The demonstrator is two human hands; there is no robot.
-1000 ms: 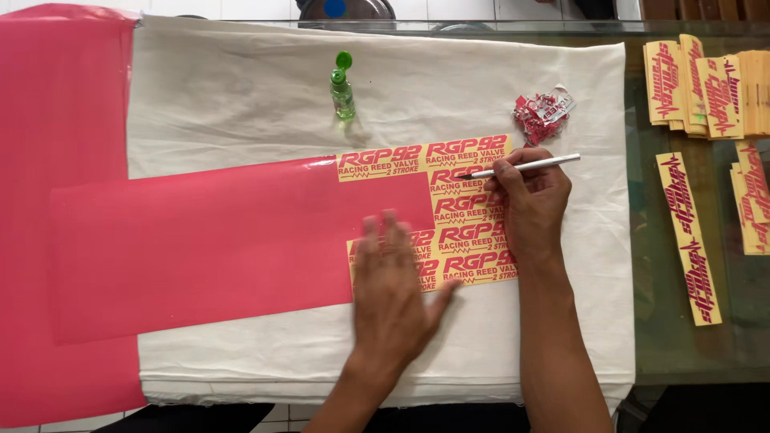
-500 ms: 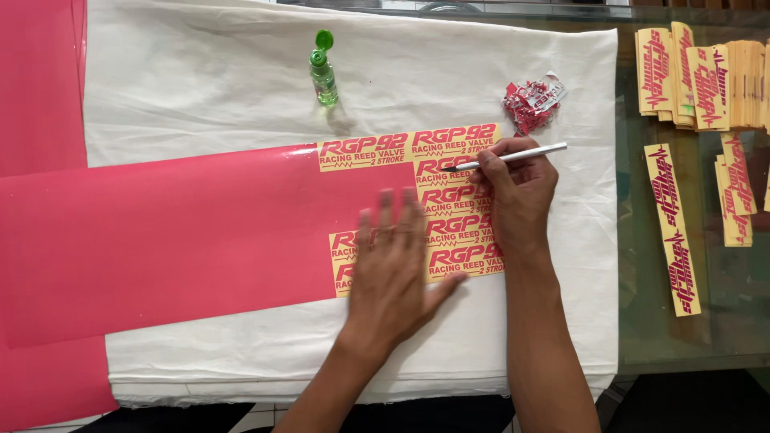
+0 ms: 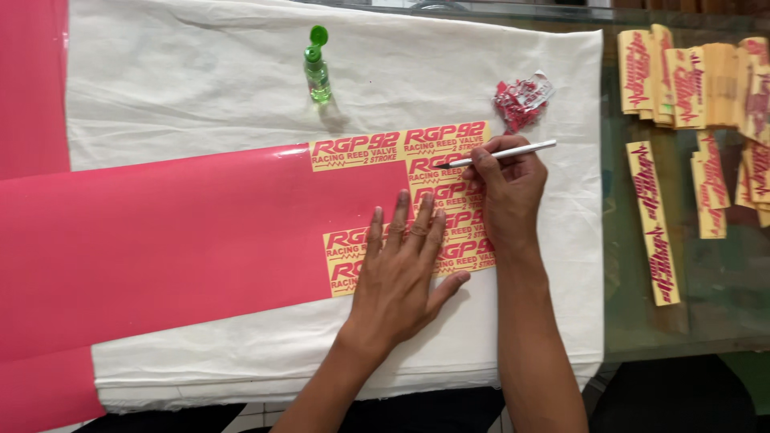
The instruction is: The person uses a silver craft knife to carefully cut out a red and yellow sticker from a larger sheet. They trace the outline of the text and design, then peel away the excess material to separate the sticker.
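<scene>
A long pink vinyl sheet (image 3: 184, 232) lies across a white cloth (image 3: 241, 88). Its right end is weeded down to yellow backing with rows of red lettered stickers (image 3: 365, 150). My left hand (image 3: 401, 277) lies flat, fingers spread, on the lower sticker rows and the pink edge. My right hand (image 3: 507, 192) grips a thin silver craft knife (image 3: 501, 152) like a pen, its tip on the stickers near the upper right rows.
A small green bottle (image 3: 317, 68) with its flip cap open stands on the cloth behind the sheet. A crumpled ball of red vinyl scraps (image 3: 521, 98) lies at the back right. Stacks of cut yellow sticker strips (image 3: 690, 76) and a single strip (image 3: 651, 220) rest on the glass table (image 3: 722, 297).
The view has shifted, so everything sits further left and up. My left hand has slid up over the lower stickers and settled flat. My right hand keeps the knife on the stickers.
</scene>
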